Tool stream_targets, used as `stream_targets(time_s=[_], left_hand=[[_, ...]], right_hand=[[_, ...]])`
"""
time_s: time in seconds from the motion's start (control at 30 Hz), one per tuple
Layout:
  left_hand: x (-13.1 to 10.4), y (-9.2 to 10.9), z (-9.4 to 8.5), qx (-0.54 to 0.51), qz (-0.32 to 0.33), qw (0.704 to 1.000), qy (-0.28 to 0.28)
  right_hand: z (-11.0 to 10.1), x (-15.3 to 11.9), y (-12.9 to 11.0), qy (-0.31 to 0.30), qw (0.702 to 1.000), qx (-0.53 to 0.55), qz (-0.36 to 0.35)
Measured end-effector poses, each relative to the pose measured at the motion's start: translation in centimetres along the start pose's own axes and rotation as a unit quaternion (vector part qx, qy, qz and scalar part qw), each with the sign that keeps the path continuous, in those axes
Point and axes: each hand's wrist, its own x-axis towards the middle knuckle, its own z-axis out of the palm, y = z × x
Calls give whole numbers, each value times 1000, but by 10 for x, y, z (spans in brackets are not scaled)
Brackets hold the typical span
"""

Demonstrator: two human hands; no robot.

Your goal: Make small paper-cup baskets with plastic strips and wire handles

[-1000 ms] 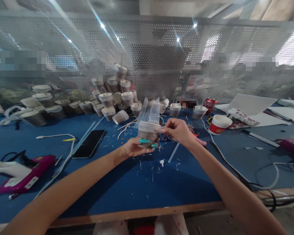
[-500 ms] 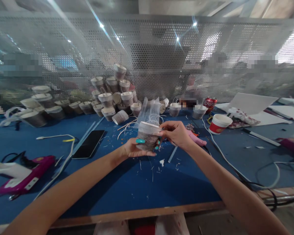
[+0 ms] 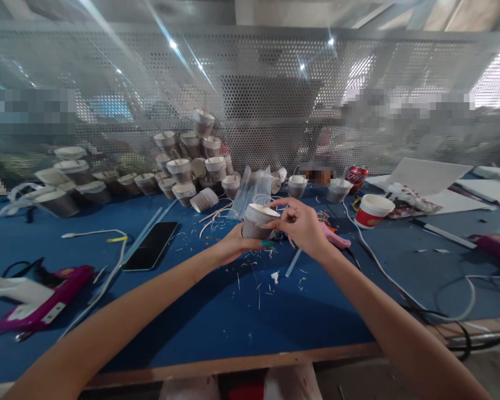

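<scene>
One wrapped cup (image 3: 256, 223), head view, held upright or slightly tilted above middle of worktop (image 3: 250, 328). Left hand (image 3: 233, 242) clamped round its lower side; right hand (image 3: 300, 225) clamped on its rim side, finger and thumb. Clear sticks (image 3: 240, 194) just behind. Stacked cups (image 3: 179, 170) toward far edge, left of centre. Black phone (image 3: 150, 246) left, pink tool (image 3: 336, 238) right.

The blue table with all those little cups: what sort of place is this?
Probably a craft workshop: grey-and-white cups stand in piles, white scraps litter the blue table, and a purple power strip lies at the left.
</scene>
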Motion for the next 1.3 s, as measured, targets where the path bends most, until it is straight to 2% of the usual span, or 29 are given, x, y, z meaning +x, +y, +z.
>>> stream_targets(time_s=[0.1, 0.23, 0.5, 0.73, 0.9, 1.1, 1.3], left_hand=[[-1, -3, -4, -73, -4, 997, -24], [-1, -5, -10, -132, -13, 991, -14], [-3, -8, -14, -187, -23, 981, -53], [-3, -11, -20, -223, -35, 971, -74], [-4, -11, -19, -256, -50, 959, -115], [-4, -11, -16, -295, -48, 946, -127], [-4, -8, -12, -308, -43, 941, -134]], right_hand=[[-1, -1, -4, 13, 1000, -8, -23], [-1, 0, -6, 29, 999, -10, -29], [-5, 0, -9, 40, 999, -19, 2], [-5, 3, -6, 45, 999, 5, -2], [-3, 3, -9, 27, 998, 54, 34], [-2, 2, -17, 37, 996, 52, 60], [-1, 3, -10, 41, 998, 36, 39]])
